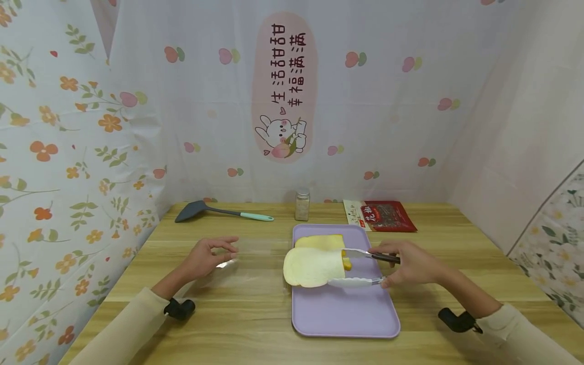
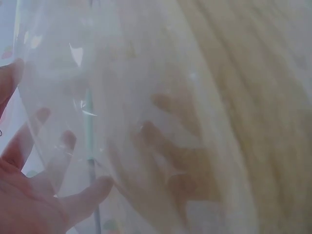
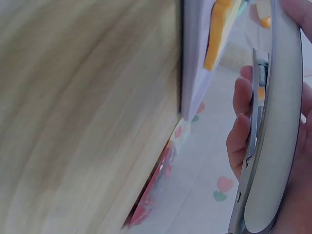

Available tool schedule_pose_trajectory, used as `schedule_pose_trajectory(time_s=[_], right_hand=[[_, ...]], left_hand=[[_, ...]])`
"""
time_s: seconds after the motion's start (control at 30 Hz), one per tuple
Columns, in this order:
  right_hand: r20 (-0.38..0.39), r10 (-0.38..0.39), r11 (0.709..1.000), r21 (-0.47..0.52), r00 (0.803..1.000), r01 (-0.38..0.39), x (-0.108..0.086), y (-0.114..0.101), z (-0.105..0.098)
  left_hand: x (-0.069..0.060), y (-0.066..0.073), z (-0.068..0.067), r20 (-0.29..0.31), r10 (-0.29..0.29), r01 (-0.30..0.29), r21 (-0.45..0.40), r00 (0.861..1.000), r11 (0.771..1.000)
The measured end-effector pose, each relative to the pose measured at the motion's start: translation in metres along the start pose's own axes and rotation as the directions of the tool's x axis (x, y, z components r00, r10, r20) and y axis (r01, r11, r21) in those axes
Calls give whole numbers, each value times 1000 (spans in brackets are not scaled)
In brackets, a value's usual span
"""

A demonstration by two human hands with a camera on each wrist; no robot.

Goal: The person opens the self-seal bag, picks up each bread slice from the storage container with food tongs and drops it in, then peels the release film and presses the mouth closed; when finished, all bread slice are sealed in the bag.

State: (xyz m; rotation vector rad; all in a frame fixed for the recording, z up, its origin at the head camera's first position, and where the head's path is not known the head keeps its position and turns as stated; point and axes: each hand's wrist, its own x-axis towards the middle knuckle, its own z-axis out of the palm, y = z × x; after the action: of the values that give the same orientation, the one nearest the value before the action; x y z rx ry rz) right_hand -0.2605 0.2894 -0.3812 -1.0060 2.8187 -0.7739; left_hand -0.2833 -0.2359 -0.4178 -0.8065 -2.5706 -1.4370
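Tongs (image 1: 359, 282) are in my right hand (image 1: 412, 263), with thumb and fingers on opposite arms; one pale arm (image 3: 278, 112) fills the right wrist view's right side. Between the tongs' white tips sits a pale bread slice (image 1: 315, 266) with orange-yellow crust, tilted over the left edge of the lilac tray (image 1: 342, 322). Behind it another bread slice (image 1: 315, 242) lies on the tray. Left of the tray, my left hand (image 1: 205, 259) has its fingers spread against clear plastic film (image 2: 131, 97), apparently a bag. Where the film's opening lies I cannot tell.
At the back left lies a dark spatula (image 1: 193, 209) with a mint handle. A seasoning jar (image 1: 302, 204) stands behind the tray, next to a red spice packet (image 1: 390, 215). Printed curtains (image 1: 210, 126) hang behind and beside the wooden table (image 1: 150, 268).
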Motion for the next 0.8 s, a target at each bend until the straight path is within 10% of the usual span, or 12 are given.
schedule_pose_trajectory(time_s=[0.8], right_hand=[[35, -48, 998, -47, 998, 50, 45, -23, 16]], left_hand=[[1, -1, -4, 12, -6, 6, -41, 1000, 999]])
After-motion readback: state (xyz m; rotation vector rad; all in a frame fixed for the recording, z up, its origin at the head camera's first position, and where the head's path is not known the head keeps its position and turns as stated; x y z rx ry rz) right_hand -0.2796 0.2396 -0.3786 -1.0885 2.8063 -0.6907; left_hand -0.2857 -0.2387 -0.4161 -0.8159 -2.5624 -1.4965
